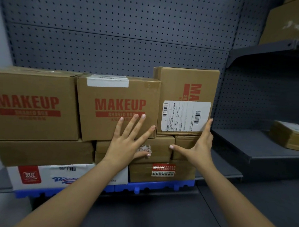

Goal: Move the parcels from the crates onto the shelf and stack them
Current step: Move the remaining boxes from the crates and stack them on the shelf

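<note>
Cardboard parcels are stacked on the grey shelf. On top stand a left MAKEUP box, a middle MAKEUP box and a taller box turned on its side with a white shipping label. My left hand lies flat with spread fingers against the front of the middle MAKEUP box and the plain box below it. My right hand is open, its fingers up along the right lower corner of the labelled box, thumb pointing left over a small box.
Under the stack lie a flat brown box, a white box with a red logo, a brown box with a red sticker and a blue pallet. A pegboard wall stands behind. On the right, shelves hold a parcel and a box.
</note>
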A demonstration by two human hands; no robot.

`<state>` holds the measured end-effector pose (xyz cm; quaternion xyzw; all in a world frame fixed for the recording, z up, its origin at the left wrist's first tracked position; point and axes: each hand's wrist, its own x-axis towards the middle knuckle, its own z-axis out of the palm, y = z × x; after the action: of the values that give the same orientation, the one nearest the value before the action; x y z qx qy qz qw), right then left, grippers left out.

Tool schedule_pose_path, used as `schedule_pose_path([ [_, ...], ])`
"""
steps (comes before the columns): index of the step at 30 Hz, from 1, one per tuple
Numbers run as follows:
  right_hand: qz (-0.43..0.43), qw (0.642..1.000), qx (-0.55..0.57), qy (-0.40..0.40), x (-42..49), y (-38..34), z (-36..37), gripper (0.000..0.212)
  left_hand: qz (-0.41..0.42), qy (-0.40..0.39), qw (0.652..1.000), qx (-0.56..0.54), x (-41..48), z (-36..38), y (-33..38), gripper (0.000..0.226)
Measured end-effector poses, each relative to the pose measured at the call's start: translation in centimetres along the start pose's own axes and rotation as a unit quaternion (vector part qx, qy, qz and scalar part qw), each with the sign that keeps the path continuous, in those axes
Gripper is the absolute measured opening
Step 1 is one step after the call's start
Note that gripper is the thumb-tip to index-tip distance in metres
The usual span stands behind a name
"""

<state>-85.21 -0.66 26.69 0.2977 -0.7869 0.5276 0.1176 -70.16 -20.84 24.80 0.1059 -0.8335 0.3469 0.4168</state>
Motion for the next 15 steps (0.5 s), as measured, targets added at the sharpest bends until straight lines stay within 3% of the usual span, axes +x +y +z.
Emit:
schedule_pose_path([
  [11,-0.004,1.0,0.004,-0.004,-0.5,-0.6,-0.7,0.152,0.0,-0.031,0.999,-0.015,-0.1,-1.7,-0.7,0.094],
  [15,-0.004,0.999,0.04,-0.01,-0.3,-0.6,-1.6,0.142,-0.041,-0.036,0.998,-0.019,-0.2,-2.3,-1.0,0.096],
])
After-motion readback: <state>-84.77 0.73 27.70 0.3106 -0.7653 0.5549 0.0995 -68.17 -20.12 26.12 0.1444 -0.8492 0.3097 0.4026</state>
